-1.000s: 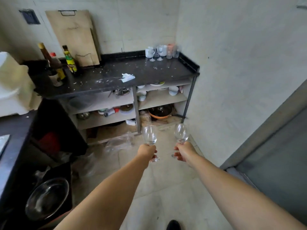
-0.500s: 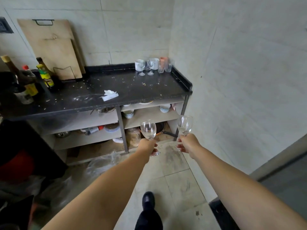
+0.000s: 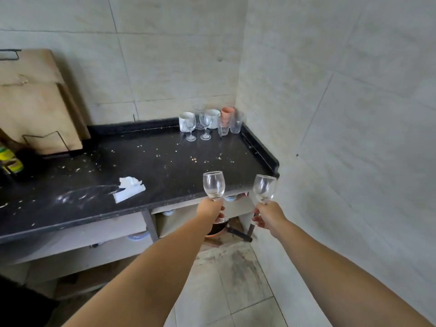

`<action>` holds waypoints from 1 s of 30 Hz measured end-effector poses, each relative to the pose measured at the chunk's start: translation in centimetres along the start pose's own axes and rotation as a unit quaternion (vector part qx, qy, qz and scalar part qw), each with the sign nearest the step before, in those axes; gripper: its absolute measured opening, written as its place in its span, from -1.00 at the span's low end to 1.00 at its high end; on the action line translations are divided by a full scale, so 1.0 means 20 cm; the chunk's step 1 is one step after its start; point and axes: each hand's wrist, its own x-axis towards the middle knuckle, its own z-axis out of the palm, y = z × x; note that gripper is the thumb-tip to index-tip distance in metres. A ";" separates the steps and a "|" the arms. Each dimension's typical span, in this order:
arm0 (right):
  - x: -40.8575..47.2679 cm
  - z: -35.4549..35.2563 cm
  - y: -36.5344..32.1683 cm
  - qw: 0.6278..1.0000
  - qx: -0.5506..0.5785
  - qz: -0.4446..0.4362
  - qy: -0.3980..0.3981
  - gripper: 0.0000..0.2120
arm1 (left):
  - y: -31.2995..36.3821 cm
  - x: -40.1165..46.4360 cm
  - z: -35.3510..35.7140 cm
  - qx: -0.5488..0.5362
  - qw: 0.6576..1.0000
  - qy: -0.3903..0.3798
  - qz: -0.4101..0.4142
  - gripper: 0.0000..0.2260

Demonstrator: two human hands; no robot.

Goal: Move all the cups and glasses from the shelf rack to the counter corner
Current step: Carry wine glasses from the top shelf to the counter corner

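My left hand (image 3: 210,210) grips the stem of a clear wine glass (image 3: 214,185), held upright at the front edge of the black counter (image 3: 165,166). My right hand (image 3: 267,214) grips the stem of a second wine glass (image 3: 264,188), upright just off the counter's front right corner. In the counter's far right corner stand two white mugs (image 3: 186,121), two small wine glasses (image 3: 204,125), a pink cup (image 3: 227,113) and clear tumblers (image 3: 236,123). The shelf rack is out of view.
A crumpled white tissue (image 3: 128,188) and crumbs lie on the counter. Wooden cutting boards (image 3: 35,97) lean on the back wall at left, with a yellow-labelled bottle (image 3: 10,161) beside them. Open shelves (image 3: 94,234) with bowls run under the counter. A tiled wall (image 3: 342,138) closes the right side.
I have walked closer to the counter; both held glasses have risen and now reach its front edge. Both hands keep their hold on the stems.
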 end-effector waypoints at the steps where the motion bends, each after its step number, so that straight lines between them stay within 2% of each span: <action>1: 0.06 0.01 -0.05 1.000 -0.002 0.005 -0.002 -0.86 | 0.04 0.06 0.00 -0.002 1.000 -0.001 -0.003 -0.93; 10: 0.63 0.18 -0.41 1.000 0.000 -0.012 -0.027 -0.90 | 0.30 0.56 0.01 -0.048 0.999 0.010 -0.018 -0.95; 15: 1.06 0.23 -0.61 0.998 -0.019 -0.039 -0.044 -0.91 | 0.49 1.02 0.11 -0.038 0.998 0.035 -0.033 -0.86; 19: 1.47 0.24 -0.80 0.995 -0.056 -0.073 -0.037 -0.85 | 0.65 1.41 0.22 0.001 0.998 0.060 -0.017 -0.94; 27: 2.09 0.34 -1.03 0.998 -0.037 -0.039 -0.036 -0.94 | 0.87 1.99 0.40 -0.023 0.994 0.092 -0.048 -0.81; 30: 2.23 0.39 -1.05 0.999 -0.011 -0.015 -0.039 -0.93 | 0.88 2.14 0.44 -0.013 0.993 0.109 -0.050 -0.85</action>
